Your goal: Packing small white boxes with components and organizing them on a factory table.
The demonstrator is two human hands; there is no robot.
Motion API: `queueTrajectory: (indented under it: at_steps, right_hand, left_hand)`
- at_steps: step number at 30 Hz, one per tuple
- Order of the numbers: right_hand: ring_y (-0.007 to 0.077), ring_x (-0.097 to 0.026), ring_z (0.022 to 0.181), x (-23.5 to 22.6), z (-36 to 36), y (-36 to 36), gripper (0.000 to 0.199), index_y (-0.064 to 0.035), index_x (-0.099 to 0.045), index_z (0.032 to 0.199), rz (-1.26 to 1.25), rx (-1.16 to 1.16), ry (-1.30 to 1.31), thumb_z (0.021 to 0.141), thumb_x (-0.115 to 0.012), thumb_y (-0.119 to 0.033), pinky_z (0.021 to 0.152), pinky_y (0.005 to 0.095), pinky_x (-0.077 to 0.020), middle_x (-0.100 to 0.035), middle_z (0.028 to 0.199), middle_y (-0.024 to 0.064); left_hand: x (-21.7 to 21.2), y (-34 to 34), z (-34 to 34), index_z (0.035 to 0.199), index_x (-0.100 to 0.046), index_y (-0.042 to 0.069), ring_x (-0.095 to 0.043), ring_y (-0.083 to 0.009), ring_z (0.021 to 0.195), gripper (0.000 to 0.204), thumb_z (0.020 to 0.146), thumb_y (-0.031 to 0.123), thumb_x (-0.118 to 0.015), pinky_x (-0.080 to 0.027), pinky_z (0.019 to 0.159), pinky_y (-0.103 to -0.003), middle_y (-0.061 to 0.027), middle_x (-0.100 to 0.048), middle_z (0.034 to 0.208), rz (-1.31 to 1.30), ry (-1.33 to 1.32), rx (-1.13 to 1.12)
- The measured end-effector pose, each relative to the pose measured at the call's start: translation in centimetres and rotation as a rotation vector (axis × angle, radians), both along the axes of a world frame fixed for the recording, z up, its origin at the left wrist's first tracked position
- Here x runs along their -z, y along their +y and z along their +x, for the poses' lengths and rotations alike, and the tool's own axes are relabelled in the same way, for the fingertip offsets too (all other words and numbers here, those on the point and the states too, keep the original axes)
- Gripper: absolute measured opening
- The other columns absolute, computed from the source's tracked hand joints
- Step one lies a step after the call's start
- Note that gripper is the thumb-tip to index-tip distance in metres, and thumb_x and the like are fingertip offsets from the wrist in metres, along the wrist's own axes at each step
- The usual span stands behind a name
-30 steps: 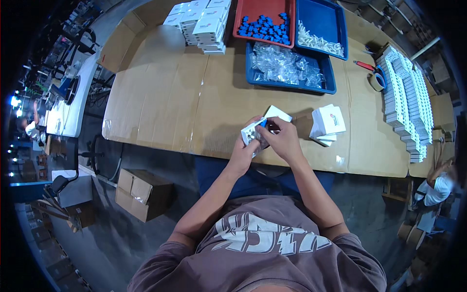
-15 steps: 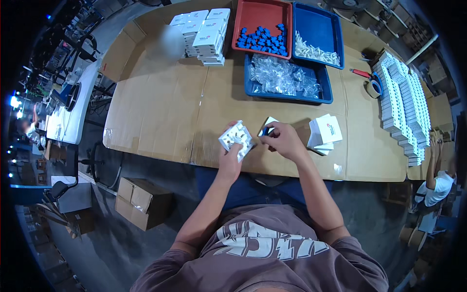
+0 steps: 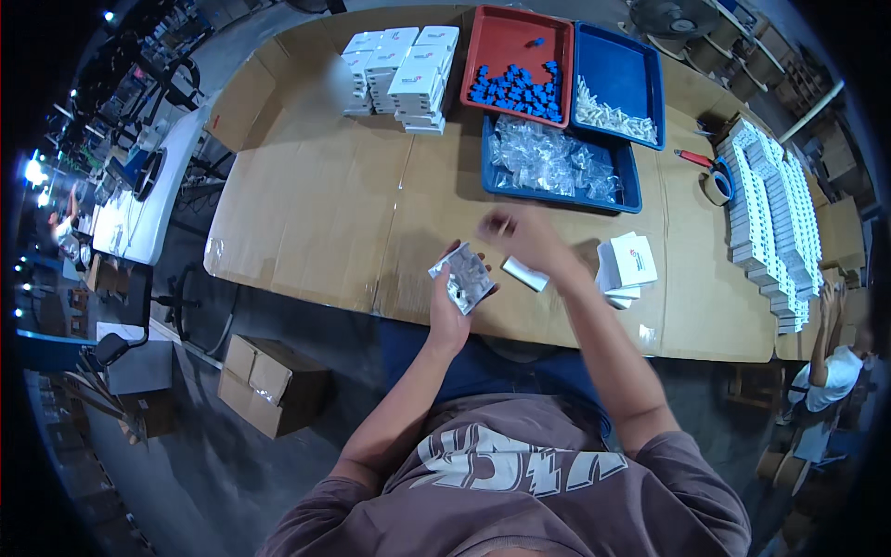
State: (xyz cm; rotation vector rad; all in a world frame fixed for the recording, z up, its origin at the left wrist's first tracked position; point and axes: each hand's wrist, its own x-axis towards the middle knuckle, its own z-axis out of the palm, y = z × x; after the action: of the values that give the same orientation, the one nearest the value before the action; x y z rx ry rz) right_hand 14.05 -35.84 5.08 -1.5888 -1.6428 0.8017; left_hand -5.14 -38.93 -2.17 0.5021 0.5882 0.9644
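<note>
The left hand (image 3: pixel 452 302) holds a small silvery packet (image 3: pixel 463 278) flat against its fingers, thumb pressed on its lower edge, just above the near edge of the cardboard-covered table (image 3: pixel 316 204). The right hand (image 3: pixel 522 237) is blurred with motion between the packet and the blue tray of clear bags (image 3: pixel 557 167); its fingers look drawn together around something small, but whether it pinches anything cannot be told. A small white box (image 3: pixel 524 274) lies on the table just beside the packet, with a short stack of white boxes (image 3: pixel 627 265) to its right. Judgement: the step goes best if the left hand keeps the packet level and steady, opening turned up, while the right hand fetches one piece at a time and does not sweep the loose box aside. Against the frame half a second earlier, the right hand has left the packet and moved toward the trays; the left hand has drawn the packet nearer the table edge.
</note>
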Motion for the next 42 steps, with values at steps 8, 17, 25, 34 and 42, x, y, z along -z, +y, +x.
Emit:
queueTrajectory:
  at_steps: [8,17,25,34,42]
  right_hand:
    - [0.0245,-0.065,0.069,3.3,-5.3,-5.8,0.017,0.0028,-0.071,0.095,0.018,0.200,0.062,0.089,-0.077,-0.012,0.068,0.0362,-0.0525,-0.073,0.082,0.0155]
    - [0.0260,-0.070,0.076,2.3,-0.5,-3.3,0.031,0.0016,-0.071,0.117,0.031,0.374,0.162,0.093,-0.075,-0.017,0.071,0.0382,-0.0548,-0.075,0.093,0.0154]
    - [0.0397,-0.043,0.144,-3.7,8.6,-11.5,0.063,-0.0110,-0.064,0.136,0.085,0.182,-0.364,0.076,-0.082,-0.007,0.116,0.0461,-0.0415,-0.040,0.161,0.0161]
    - [0.0358,-0.029,0.155,-3.6,14.7,-14.7,0.089,-0.0212,-0.056,0.149,-0.220,0.064,-0.469,0.067,-0.089,-0.007,0.125,0.0480,-0.0337,-0.042,0.162,0.0094]
    - [0.0389,-0.056,0.126,-6.3,10.7,-15.4,0.079,-0.0138,-0.062,0.143,-0.096,0.174,-0.353,0.070,-0.092,-0.021,0.108,0.0471,-0.0466,-0.057,0.139,0.0148]
  left_hand:
    - [1.5,0.2,0.5,0.155,-0.044,0.011,-0.057,-0.0194,0.129,0.060,0.114,0.051,-0.025,-0.045,0.111,-0.037,-0.0077,-0.060,0.136,0.070,0.147,0.032]
    - [2.1,2.2,-1.9,0.144,-0.055,0.008,-0.070,-0.0243,0.096,0.064,0.111,0.057,-0.029,-0.058,0.086,-0.042,-0.0096,-0.069,0.113,-0.015,0.246,-0.129]
    - [1.9,3.6,-3.0,0.128,-0.059,0.000,-0.072,-0.0212,0.096,0.035,0.099,0.020,-0.058,-0.058,0.083,-0.036,-0.0121,-0.070,0.113,0.075,0.703,-0.042]
    - [1.7,8.3,-1.5,0.129,-0.061,0.005,-0.063,-0.0366,0.112,0.041,0.092,0.019,-0.069,-0.050,0.098,-0.046,-0.0188,-0.068,0.112,0.714,1.503,0.033]
    - [-3.3,5.6,0.4,0.137,-0.060,0.007,-0.062,-0.0270,0.110,0.044,0.099,0.029,-0.065,-0.050,0.094,-0.043,-0.0132,-0.066,0.117,0.853,1.220,-0.046]
